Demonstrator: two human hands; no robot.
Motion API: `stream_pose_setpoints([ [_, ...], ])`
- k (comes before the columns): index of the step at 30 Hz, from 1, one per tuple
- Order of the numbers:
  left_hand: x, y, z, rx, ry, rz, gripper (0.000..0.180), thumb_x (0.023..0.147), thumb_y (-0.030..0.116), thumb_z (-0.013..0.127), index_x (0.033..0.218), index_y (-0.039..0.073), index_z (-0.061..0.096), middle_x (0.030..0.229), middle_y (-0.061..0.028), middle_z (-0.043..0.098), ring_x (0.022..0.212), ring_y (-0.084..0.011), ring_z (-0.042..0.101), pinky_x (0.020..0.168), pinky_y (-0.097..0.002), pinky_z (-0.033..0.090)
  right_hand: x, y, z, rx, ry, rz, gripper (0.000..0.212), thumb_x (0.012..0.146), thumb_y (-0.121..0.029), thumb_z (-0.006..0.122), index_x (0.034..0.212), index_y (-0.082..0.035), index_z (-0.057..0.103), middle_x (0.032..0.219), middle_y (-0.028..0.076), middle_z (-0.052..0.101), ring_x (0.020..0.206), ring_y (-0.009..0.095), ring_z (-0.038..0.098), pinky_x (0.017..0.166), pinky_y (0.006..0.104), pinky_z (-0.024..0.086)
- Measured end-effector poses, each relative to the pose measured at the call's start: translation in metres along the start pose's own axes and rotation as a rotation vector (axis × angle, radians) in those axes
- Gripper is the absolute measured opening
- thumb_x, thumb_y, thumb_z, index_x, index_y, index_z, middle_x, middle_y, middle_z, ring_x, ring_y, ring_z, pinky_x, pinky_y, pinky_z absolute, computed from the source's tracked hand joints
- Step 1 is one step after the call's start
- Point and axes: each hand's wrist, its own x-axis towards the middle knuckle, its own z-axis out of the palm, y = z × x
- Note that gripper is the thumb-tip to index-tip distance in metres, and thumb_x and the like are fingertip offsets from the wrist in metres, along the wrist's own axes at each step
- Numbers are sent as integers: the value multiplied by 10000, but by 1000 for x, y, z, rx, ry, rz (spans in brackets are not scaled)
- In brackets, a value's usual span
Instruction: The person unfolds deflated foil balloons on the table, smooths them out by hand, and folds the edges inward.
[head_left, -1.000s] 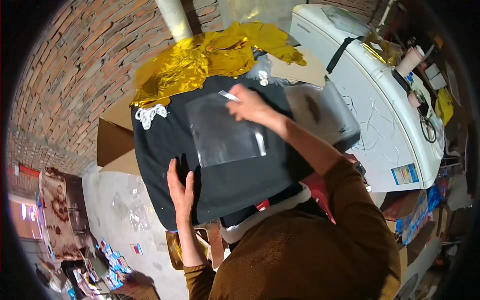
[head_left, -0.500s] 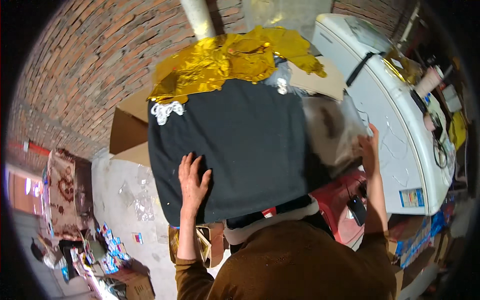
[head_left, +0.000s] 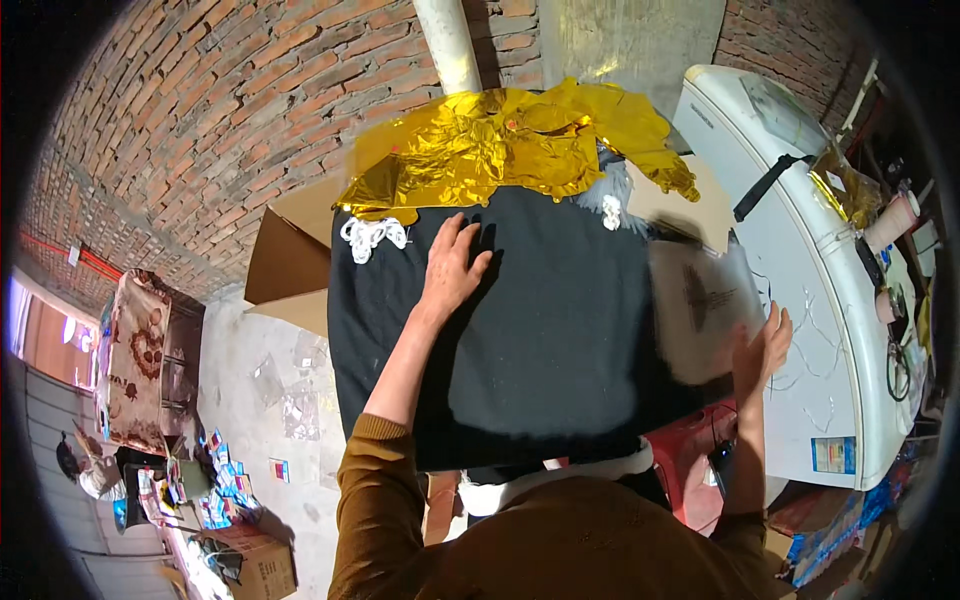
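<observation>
A black cloth (head_left: 560, 320) covers the work surface in front of me. My left hand (head_left: 452, 268) is over its far part, palm down with the fingers extended, close to the crumpled gold foil sheets (head_left: 490, 145). Beside the cloth on the right is a clear plastic bag (head_left: 700, 310). At the bag's right edge is my right hand (head_left: 762, 350), fingers raised and apart; whether it touches the plastic is hard to tell. Bundles of white string (head_left: 372, 238) rest at the cloth's far left corner, and a small white bundle (head_left: 611, 211) lies below the foil.
A white chest freezer (head_left: 800, 290) stands at my right, with thin pale threads, a black strap (head_left: 770, 187) and a pink spool (head_left: 890, 222) on it. An open cardboard box (head_left: 290, 260) is at the left. Under the right edge sits a red plastic stool (head_left: 690, 460).
My left hand has slid forward from the cloth's near left part toward the gold foil. My right hand is still beside the plastic bag, slightly closer to me. The view has shifted.
</observation>
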Motion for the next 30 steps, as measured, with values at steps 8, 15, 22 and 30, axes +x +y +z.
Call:
stream_pose_setpoints([
  [8, 76, -40, 68, 205, 9, -7, 673, 982, 484, 599, 1531, 130, 438, 1595, -198, 373, 1494, -383, 308, 1225, -559, 211, 71, -88, 2, 139, -55, -492, 420, 798, -88, 726, 1214, -79, 672, 1345, 111, 567, 1359, 380, 473, 1102, 581, 349],
  [15, 81, -55, 91, 376, -52, -158, 642, 1048, 550, 427, 1552, 152, 423, 1623, -163, 360, 1519, -330, 292, 1235, -542, 191, 116, -273, 95, 447, -242, -1000, 439, 817, -175, 784, 1223, -64, 662, 1279, 80, 633, 1329, 294, 525, 1109, 521, 365],
  [22, 82, -55, 98, 380, -11, -124, 639, 1050, 549, 420, 1546, 148, 436, 1616, -163, 373, 1515, -326, 301, 1237, -533, 188, 127, -377, 218, 415, -366, -953, 396, 887, -244, 706, 1216, -33, 642, 1312, 118, 626, 1288, 309, 555, 1070, 541, 390],
  [30, 84, -67, 94, 361, -8, -136, 637, 1041, 542, 440, 1526, 129, 464, 1610, -165, 374, 1513, -320, 299, 1239, -547, 184, 116, -405, 249, 268, -309, -1082, 135, 897, -176, 662, 914, -46, 692, 839, 139, 725, 826, 336, 730, 707, 460, 563],
])
